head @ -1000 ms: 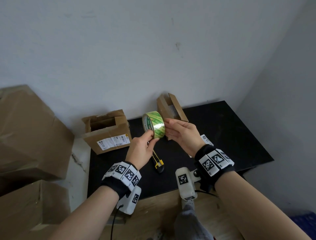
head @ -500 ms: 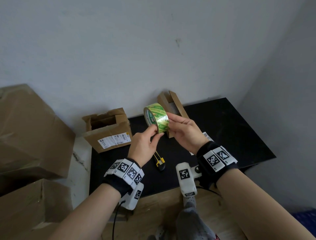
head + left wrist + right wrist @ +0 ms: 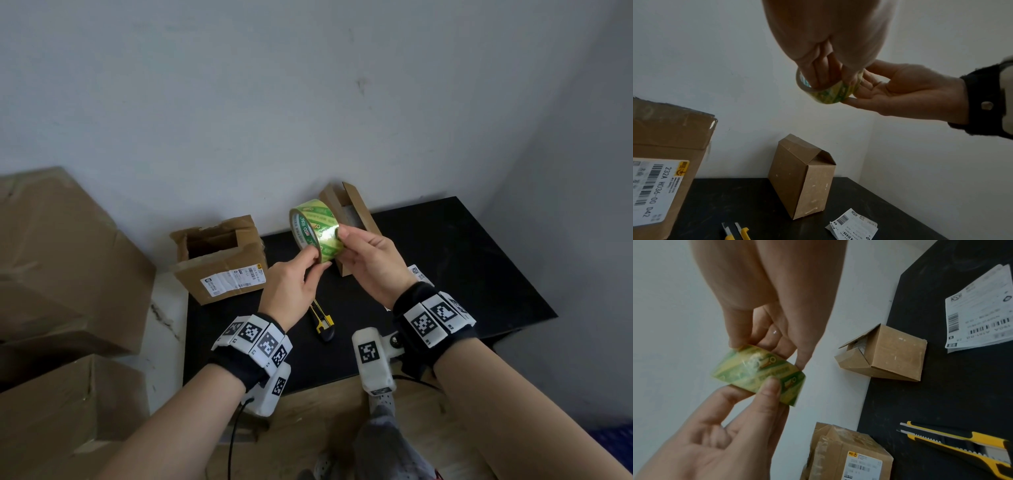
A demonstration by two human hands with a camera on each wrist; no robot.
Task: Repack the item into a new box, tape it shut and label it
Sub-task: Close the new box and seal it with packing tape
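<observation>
Head view: both hands hold one green-and-yellow tape roll (image 3: 315, 230) up above a black table (image 3: 479, 260). The left hand (image 3: 291, 287) pinches its near rim between thumb and forefinger; the right hand (image 3: 371, 262) has its fingers curled round the other side. Behind the roll stands one small new box (image 3: 356, 219), its top flaps open. To the left is one larger opened box (image 3: 219, 260) carrying an old shipping label. One yellow utility knife (image 3: 322, 322) lies on the table.

Left wrist view: left fingers (image 3: 821, 76) reach through the roll's core. The small box (image 3: 801, 177) is untaped and unlabelled. One loose paper label (image 3: 854, 225) lies just beside it.

Right wrist view: something pale shows inside the small box (image 3: 884, 353), so the item appears packed. Judging by this, taping and labelling remain; no tape is pulled free yet.
</observation>
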